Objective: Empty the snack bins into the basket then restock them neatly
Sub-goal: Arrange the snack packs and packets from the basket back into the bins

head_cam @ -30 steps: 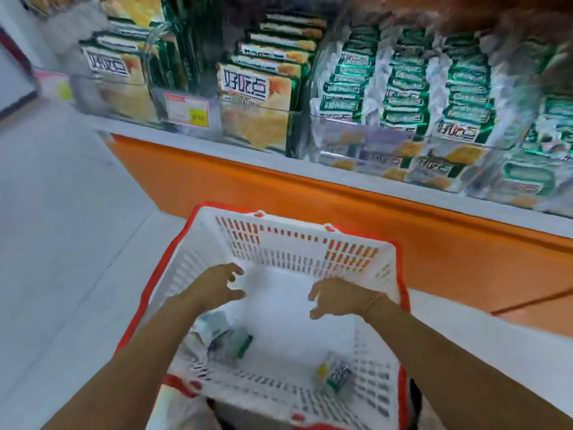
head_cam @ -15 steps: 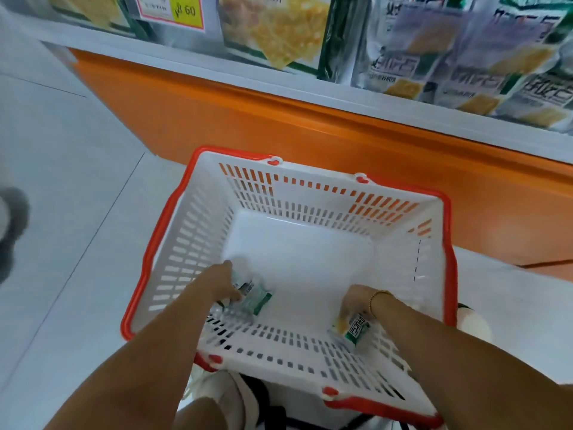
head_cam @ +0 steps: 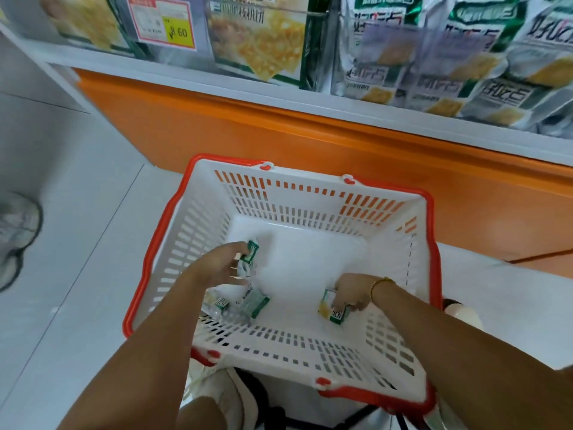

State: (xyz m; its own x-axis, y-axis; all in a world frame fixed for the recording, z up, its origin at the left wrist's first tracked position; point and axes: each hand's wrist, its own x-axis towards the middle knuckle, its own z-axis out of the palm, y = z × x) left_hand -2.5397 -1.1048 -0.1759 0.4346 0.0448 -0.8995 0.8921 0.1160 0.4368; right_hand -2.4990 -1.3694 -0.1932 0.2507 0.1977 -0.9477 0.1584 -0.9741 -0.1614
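Note:
A white basket with a red rim (head_cam: 313, 212) stands on the floor in front of me. Both hands are inside it. My left hand (head_cam: 217, 265) holds a small green-and-white snack packet (head_cam: 248, 259) lifted a little off the bottom. Two more packets (head_cam: 248, 302) lie under that hand near the front wall. My right hand (head_cam: 353, 293) grips another green-and-yellow packet (head_cam: 333, 308) that rests on the basket floor at the front right. Above, clear bins on the shelf hold green-and-white snack bags (head_cam: 434, 57).
An orange shelf base (head_cam: 279, 131) runs behind the basket, with a white shelf edge above it. A price tag (head_cam: 162, 23) reads 8.60. Someone's grey shoe (head_cam: 15, 237) is on the white tile floor at far left. My own shoes show below the basket.
Both hands dropped from above the basket down to its bottom and took hold of packets. The left hand has since lifted its packet slightly; the view tilted downward.

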